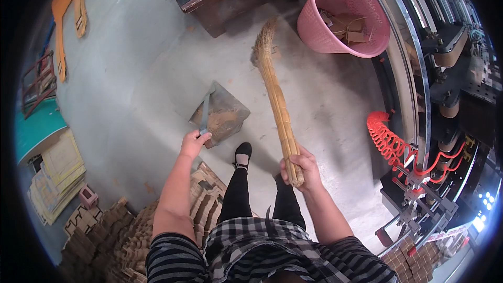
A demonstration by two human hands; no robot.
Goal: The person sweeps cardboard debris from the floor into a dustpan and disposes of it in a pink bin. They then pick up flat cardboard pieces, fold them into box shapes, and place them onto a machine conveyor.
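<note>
My right hand [306, 170] is wrapped round the lower end of a straw broom [277, 99]. The broom points away from me, its frayed bristles near the floor by a small brown scrap [276, 51]. My left hand [195, 143] grips the grey handle of a metal dustpan [236, 109]. Brown scraps and dust [222, 120] lie inside the dustpan, which is held over the floor ahead of my foot.
A pink basket [309, 23] with cardboard pieces stands at the far right. A dark red bench [209, 8] is at the back. Machinery with a red coiled hose [385, 139] lines the right side. Stacked cardboard [141, 230] lies at the near left; an orange pallet-jack-like frame [62, 13] is far left.
</note>
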